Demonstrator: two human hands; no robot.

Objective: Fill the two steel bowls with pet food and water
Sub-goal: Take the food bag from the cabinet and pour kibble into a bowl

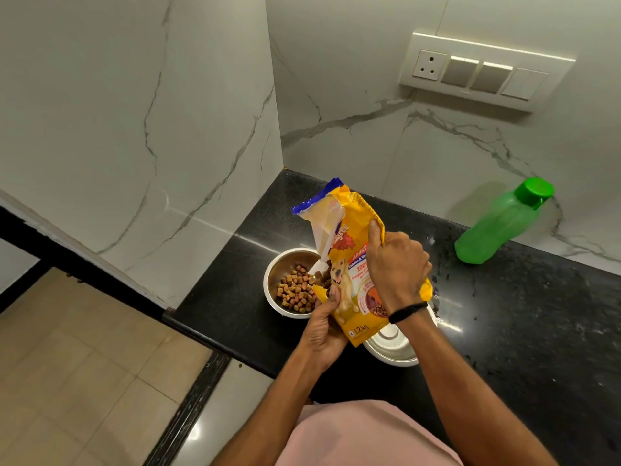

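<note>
My left hand [322, 331] and right hand [397, 268] both clutch one bag [357, 210]. Two bowls: kibble bowl [273, 275], second bowl [389, 348]. One bottle [497, 227].

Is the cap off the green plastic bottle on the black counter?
No, the green plastic bottle on the black counter has its green cap seated on the neck.

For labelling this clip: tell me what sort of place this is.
Probably a home kitchen corner: a black polished stone counter meets marble-look walls, a switch plate with a socket is set in the wall above it, and a green bottle stands on it.
</note>
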